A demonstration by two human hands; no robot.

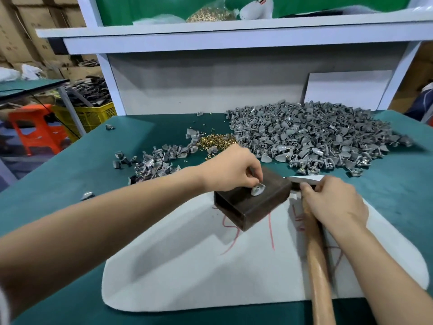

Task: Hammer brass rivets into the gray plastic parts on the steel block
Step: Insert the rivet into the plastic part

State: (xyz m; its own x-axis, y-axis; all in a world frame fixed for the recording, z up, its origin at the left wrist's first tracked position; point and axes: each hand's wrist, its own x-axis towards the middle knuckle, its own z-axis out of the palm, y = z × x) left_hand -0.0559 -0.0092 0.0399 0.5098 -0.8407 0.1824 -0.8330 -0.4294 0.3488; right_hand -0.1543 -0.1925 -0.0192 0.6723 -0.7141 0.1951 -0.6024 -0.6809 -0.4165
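A single gray plastic part [257, 190] sits on top of the steel block [248, 207], just right of the frame's center. Our left hand [232, 171] comes in from the left, and its grip pinches the part at its upper edge, steadying it on the block. We cannot tell whether a brass rivet is already seated in it, because the fingertips cover that spot. Just right of the block, our right hand [335, 202] has its grip wrapped round the wooden handle of the hammer [318, 266], close under the head, which lies low beside the block. We judge this to be the setting-up step before a blow. Next the hammer must rise and come down squarely on the rivet, clear of the pinching fingers. The block stands on a white pad [199, 266] on the green table [70, 174]. Loose brass rivets [215, 140] and a big heap of gray parts [309, 134] lie beyond, toward the upper right.
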